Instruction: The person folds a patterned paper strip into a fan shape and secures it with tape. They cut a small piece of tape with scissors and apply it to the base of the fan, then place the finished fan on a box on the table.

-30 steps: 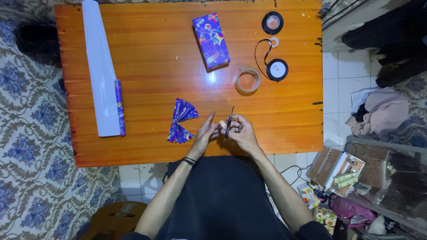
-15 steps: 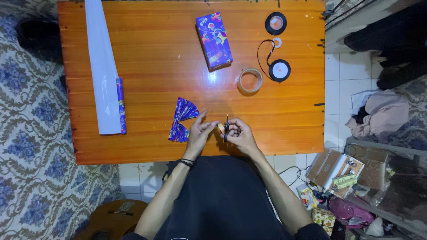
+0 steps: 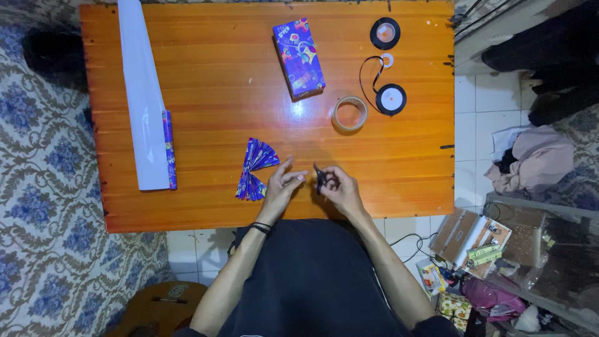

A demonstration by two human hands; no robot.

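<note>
Your orange wooden table took most of the view: varnished planks, glossy, with a light glare near the middle. Along its left side lay the roll of wrapping paper, white back up, a purple printed edge showing at the near end. At the far middle sat the wrapped box, fully covered in purple patterned paper, so the wrapping looked done. To its right: two spools of ribbon, one with a dark strand trailing loose, and a ring of clear tape.

Near you lay the paper bow, pleated like a fan and pinched at the waist, same purple print. It was folded but lay apart from the box; attaching it seemed left to do.

Your left hand was just right of the bow, fingers pinched at something too small to identify, perhaps a scrap of tape. Your right hand was closed around small dark scissors, tips toward the left hand.
</note>
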